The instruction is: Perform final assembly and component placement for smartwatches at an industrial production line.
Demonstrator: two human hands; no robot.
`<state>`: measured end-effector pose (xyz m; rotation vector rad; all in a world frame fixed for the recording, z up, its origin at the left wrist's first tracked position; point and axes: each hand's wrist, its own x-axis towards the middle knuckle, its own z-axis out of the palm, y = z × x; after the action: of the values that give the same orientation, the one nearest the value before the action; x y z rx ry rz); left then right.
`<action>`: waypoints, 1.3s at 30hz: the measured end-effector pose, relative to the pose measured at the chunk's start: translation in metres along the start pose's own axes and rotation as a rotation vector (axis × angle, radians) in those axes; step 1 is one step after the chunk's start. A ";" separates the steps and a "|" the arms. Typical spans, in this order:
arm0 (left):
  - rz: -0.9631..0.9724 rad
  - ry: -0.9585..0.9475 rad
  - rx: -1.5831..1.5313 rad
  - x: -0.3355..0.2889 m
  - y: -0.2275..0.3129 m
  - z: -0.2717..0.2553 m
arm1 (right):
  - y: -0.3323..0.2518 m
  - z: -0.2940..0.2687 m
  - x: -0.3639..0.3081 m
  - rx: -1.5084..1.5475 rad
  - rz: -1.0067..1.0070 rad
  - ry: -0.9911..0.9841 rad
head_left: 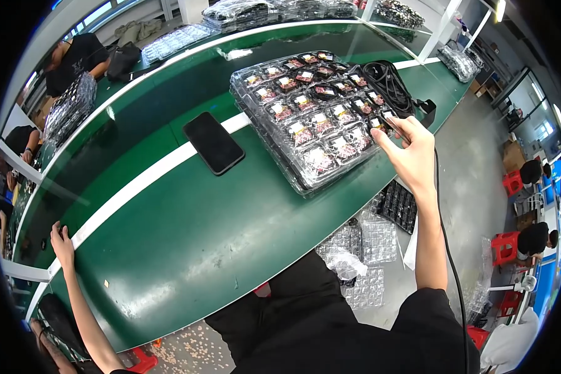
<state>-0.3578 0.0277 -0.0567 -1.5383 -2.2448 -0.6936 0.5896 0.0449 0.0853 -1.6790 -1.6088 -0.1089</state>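
Observation:
A stack of clear plastic trays (274, 159) lies at the far right of the green table. Its top tray has rows of pockets holding small dark pieces with red and white labels (321, 123); a few dark pieces lie loose over the back rows. At the tray's right edge, my right hand (412, 151) has thumb and fingers pinched together over a pocket. What they hold is mostly hidden. My left hand (63, 246) rests at the white rail on the left, fingers stretched forward and nothing visible in them. A small black object (43, 243) lies just beyond it.
A black phone (214, 143) lies left of the trays. Coiled black cable (386, 87) sits behind them, and a cord hangs beside my right arm. Empty trays (371, 249) are on the floor below. Bagged stacks (240, 14) line the far side; other people work left and right.

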 end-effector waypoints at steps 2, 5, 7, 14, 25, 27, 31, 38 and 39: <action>0.074 -0.029 -0.099 -0.020 0.034 0.003 | -0.005 0.001 -0.005 0.000 0.033 -0.024; 0.158 -0.076 -0.322 -0.044 0.145 0.002 | 0.002 -0.005 -0.019 0.381 0.168 0.031; 0.170 -0.144 -0.444 -0.071 0.210 -0.033 | -0.013 -0.009 -0.030 0.469 0.194 -0.016; 0.483 -0.606 -0.726 -0.136 0.348 -0.083 | -0.126 0.030 -0.074 0.856 0.097 -0.731; 0.539 -0.536 -0.688 -0.145 0.372 -0.071 | -0.195 0.154 -0.074 0.819 -0.250 -0.847; 0.542 -0.491 -0.654 -0.147 0.372 -0.070 | -0.200 0.172 -0.076 0.844 -0.249 -0.858; 0.492 -0.456 -0.617 -0.147 0.377 -0.072 | -0.203 0.197 -0.083 0.922 -0.209 -0.867; 0.495 -0.543 -0.710 -0.148 0.373 -0.064 | -0.202 0.200 -0.090 0.962 -0.179 -0.883; 0.505 -0.590 -0.686 -0.145 0.375 -0.070 | -0.200 0.199 -0.089 0.923 -0.222 -0.878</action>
<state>0.0442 -0.0119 0.0015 -2.8229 -1.8815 -1.0013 0.3090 0.0645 -0.0070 -0.8097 -1.9695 1.2224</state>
